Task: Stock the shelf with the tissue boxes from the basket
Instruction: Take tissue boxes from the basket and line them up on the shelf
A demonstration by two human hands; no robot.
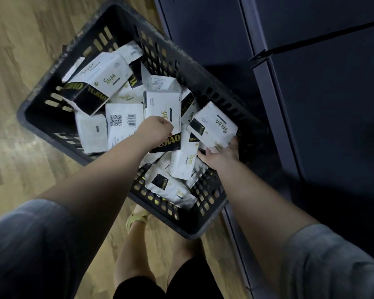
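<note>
Two hands, each grip clasping one tissue pack (214,128), long axes crosswise.

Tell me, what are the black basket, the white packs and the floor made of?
Basket: looks like hard, matte black plastic, moulded with rows of slots. Pack in the right hand: seems a soft plastic-film wrap, slightly shiny; its edges round and crinkle, so likely not stiff card. Floor: wood-grain planks, either wood or laminate; I cannot tell which.
</note>
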